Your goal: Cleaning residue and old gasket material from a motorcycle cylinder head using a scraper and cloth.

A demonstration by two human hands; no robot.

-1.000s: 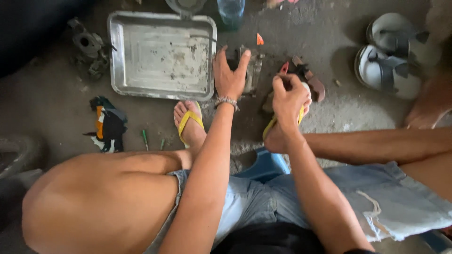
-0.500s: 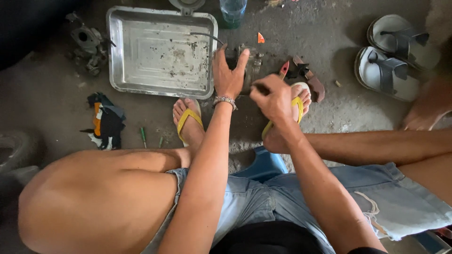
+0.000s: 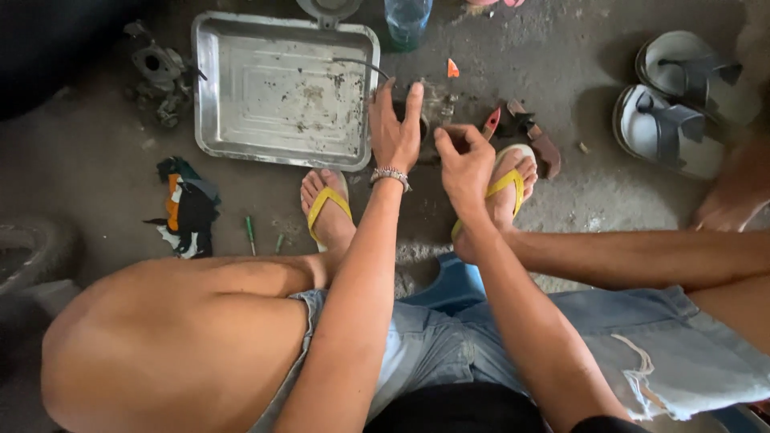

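The left hand (image 3: 395, 132) lies spread over a grimy grey metal engine part (image 3: 433, 108) on the concrete floor (image 3: 96, 192); the right hand (image 3: 464, 160) is curled beside it — whether pinching anything, I cannot tell. The part looks heavy, rigid, probably greasy — best gripped around its body.

The metal tray (image 3: 281, 96) at the far left is dull silver, speckled with dark grime. Both flip-flops (image 3: 327, 204) have bright yellow straps. The shorts (image 3: 642, 353) are pale, faded blue denim with white frayed threads at a tear. On the wrist of the left hand (image 3: 395, 132) sits a silvery beaded bracelet (image 3: 391, 175). The rag (image 3: 186, 207) at the left is black with orange and white patches (a little teal at its far edge). The sandals (image 3: 682, 100) at the far right are grey with darker grey straps. A small orange scrap (image 3: 452, 69) lies on the grey concrete floor (image 3: 545, 48). The bottle (image 3: 405, 20) at the far edge is bluish and clear.
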